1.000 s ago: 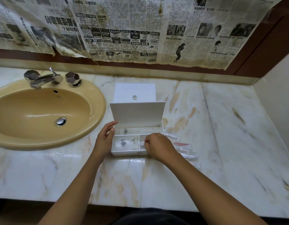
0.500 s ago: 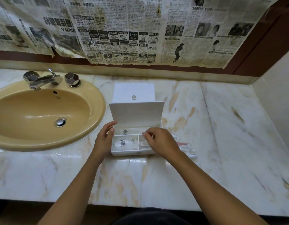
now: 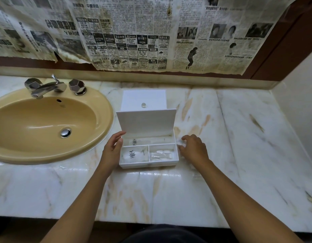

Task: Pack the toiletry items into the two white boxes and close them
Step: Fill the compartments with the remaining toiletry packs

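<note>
An open white box [image 3: 148,163] stands on the marble counter with its lid [image 3: 146,122] raised. Its front left compartment holds a clear packet with a ship-wheel print [image 3: 133,154]; the front right one holds a packet of cotton swabs [image 3: 162,154]; another printed packet [image 3: 138,142] lies in the back compartment. A second white box [image 3: 143,98] with a small knob sits closed behind it. My left hand [image 3: 113,149] touches the open box's left wall, fingers relaxed. My right hand [image 3: 193,149] is just right of the box, over clear packets [image 3: 180,142] that it mostly hides.
A yellow sink [image 3: 44,125] with a chrome tap [image 3: 46,86] fills the left of the counter. Newspaper sheets [image 3: 134,32] hang on the wall behind. A side wall [image 3: 299,106] bounds the counter on the right. The counter's front edge [image 3: 151,223] is near my body.
My right hand has left the front right compartment, leaving the swab packet there, and moved right to the packets beside the box. My left hand stays at the box's left side.
</note>
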{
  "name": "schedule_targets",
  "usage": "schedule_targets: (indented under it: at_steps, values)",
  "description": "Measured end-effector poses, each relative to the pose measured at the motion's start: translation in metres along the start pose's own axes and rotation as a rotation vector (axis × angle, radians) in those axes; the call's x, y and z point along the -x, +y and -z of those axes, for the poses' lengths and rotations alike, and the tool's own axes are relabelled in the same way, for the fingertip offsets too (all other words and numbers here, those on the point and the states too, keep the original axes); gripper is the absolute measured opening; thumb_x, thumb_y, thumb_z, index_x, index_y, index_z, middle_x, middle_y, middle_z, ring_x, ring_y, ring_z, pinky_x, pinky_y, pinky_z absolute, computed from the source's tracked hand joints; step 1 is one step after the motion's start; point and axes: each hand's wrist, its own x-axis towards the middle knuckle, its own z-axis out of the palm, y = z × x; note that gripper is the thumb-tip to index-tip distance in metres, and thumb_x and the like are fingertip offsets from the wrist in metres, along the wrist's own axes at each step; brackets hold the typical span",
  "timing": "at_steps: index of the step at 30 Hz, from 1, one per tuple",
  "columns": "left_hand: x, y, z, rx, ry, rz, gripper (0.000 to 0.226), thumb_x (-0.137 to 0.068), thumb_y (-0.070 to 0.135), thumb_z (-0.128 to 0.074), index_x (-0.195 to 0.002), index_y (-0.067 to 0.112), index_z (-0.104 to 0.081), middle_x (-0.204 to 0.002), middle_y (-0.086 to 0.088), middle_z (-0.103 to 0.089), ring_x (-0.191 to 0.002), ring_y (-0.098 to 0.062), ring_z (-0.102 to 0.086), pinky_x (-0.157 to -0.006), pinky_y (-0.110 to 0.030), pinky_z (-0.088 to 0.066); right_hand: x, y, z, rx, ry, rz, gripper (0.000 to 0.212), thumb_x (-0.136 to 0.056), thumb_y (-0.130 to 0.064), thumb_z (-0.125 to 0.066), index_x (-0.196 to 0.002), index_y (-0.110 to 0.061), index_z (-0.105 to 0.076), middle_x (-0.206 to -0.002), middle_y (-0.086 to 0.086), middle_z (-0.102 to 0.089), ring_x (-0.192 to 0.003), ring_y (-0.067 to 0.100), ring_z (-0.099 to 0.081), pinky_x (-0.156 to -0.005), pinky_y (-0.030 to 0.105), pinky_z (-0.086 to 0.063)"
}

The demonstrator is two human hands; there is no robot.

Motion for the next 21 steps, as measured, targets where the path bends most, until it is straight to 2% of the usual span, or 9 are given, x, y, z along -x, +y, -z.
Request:
schedule_targets:
  at_steps: [3, 7, 11, 14, 17, 21]
  values:
    - [0.001, 0.001, 0.0, -0.002, -0.002, 0.009, 0.027, -0.104, 0.019, -0.043, -0.12, 0.033, -0.06, -0.126, 0.015, -0.058, -0.117, 0.001, -0.05, -0.086, 0.002, -0.033, 0.002, 0.001, -0.003, 0.038, 0.012, 0.008, 0.033, -0.091, -0.018, -0.053, -0.123, -0.019, -0.06, -0.12, 0.006, -0.057, -0.113, 0.026, -0.05, -0.092, 0.035, -0.039]
    - [0.002, 0.004, 0.0, 0.004, 0.003, 0.01, 0.027, -0.104, 0.019, -0.043, -0.117, 0.036, -0.06, -0.124, 0.016, -0.058, -0.112, 0.015, -0.048, -0.084, 0.004, -0.032, 0.002, 0.002, -0.003, 0.034, 0.046, 0.001, 0.031, -0.091, -0.01, -0.05, -0.117, -0.019, -0.064, -0.117, 0.004, -0.06, -0.108, 0.025, -0.053, -0.09, 0.033, -0.039]
    - [0.002, 0.003, 0.0, 0.0, 0.0, 0.013, 0.026, -0.104, 0.021, -0.043, -0.119, 0.035, -0.059, -0.126, 0.014, -0.057, -0.117, 0.002, -0.049, -0.088, -0.002, -0.033, 0.004, 0.001, 0.001, -0.011, 0.084, -0.009, 0.028, -0.096, -0.015, -0.047, -0.117, -0.018, -0.065, -0.117, 0.004, -0.063, -0.105, 0.026, -0.057, -0.091, 0.035, -0.042]
    - [0.001, 0.002, 0.0, -0.005, 0.001, 0.004, 0.026, -0.104, 0.021, -0.043, -0.118, 0.036, -0.059, -0.127, 0.013, -0.057, -0.12, -0.001, -0.048, -0.087, 0.0, -0.032, 0.007, -0.005, 0.007, -0.127, 0.156, 0.014, 0.026, -0.098, -0.02, -0.047, -0.115, -0.013, -0.065, -0.112, 0.005, -0.064, -0.099, 0.024, -0.059, -0.088, 0.035, -0.046]
    - [0.001, 0.003, 0.0, -0.011, 0.0, 0.004, 0.026, -0.104, 0.021, -0.043, -0.119, 0.035, -0.059, -0.128, 0.013, -0.057, -0.12, -0.002, -0.048, -0.087, -0.002, -0.032, 0.011, -0.016, 0.016, -0.254, 0.264, 0.063, 0.023, -0.098, -0.026, -0.051, -0.11, -0.013, -0.066, -0.104, 0.002, -0.064, -0.086, 0.017, -0.058, -0.074, 0.027, -0.045]
    - [0.002, 0.004, 0.0, -0.008, 0.005, 0.011, 0.026, -0.104, 0.021, -0.043, -0.117, 0.037, -0.059, -0.125, 0.015, -0.058, -0.117, 0.001, -0.05, -0.086, 0.001, -0.032, 0.022, -0.036, 0.033, -0.379, 0.325, 0.209, 0.014, -0.095, -0.023, -0.056, -0.101, -0.016, -0.067, -0.094, -0.005, -0.062, -0.082, 0.01, -0.054, -0.07, 0.016, -0.042]
